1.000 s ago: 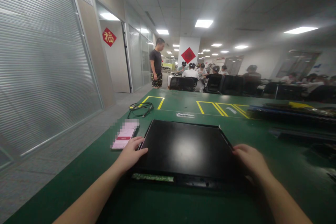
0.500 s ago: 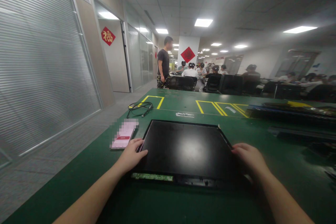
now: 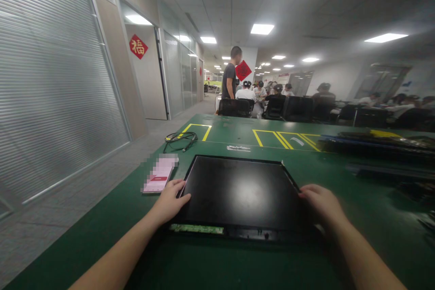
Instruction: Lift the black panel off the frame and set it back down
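A flat black display panel lies face up on the green table, a bright reflection on its screen. Along its near edge shows a strip of green circuit board. My left hand grips the panel's left edge, thumb on top and fingers along the side. On the opposite side my right hand is closed on the right edge, its lower fingers hidden in shadow. Just beyond my left hand rests a phone with a pinkish screen, partly blurred out.
A coiled black cable lies at the far left of the table. Yellow tape marks and a small pale strip are near the back. Dark parts are piled at the right. A person stands beyond the table.
Both hands keep their hold on the panel, which has not visibly moved. The standing person in the background has walked to the right.
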A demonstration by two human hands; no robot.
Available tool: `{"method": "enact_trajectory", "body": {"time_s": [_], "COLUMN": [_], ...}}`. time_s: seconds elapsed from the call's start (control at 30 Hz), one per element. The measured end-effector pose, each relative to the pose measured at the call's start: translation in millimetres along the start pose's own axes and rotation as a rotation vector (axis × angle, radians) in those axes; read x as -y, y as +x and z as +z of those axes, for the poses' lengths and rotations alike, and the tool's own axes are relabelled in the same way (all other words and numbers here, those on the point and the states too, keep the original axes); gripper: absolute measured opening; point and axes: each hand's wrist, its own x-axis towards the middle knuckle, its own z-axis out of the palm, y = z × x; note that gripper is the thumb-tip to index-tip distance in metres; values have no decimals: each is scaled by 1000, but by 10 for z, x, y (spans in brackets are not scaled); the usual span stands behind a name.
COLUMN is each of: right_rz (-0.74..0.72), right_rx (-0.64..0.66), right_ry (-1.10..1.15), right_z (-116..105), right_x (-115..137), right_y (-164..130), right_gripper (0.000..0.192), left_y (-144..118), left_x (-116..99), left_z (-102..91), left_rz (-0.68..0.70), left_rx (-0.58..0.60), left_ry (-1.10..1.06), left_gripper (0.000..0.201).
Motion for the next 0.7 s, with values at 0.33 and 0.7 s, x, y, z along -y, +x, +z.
{"method": "enact_trajectory", "body": {"time_s": [0.33, 0.7], "right_rz": [-10, -77], "right_rx": [-6, -59], "right_ry": [-110, -161], "right_z": [-45, -27], "right_x": [105, 193], "right_y": [-54, -114], "right_gripper": [23, 19], "left_y": [-64, -169], "left_x": [-53, -106], "left_z": [-49, -366], "left_rz": [76, 206], "left_rx": [28, 213], "left_ry": [20, 113], "left_gripper": [72, 76]}}
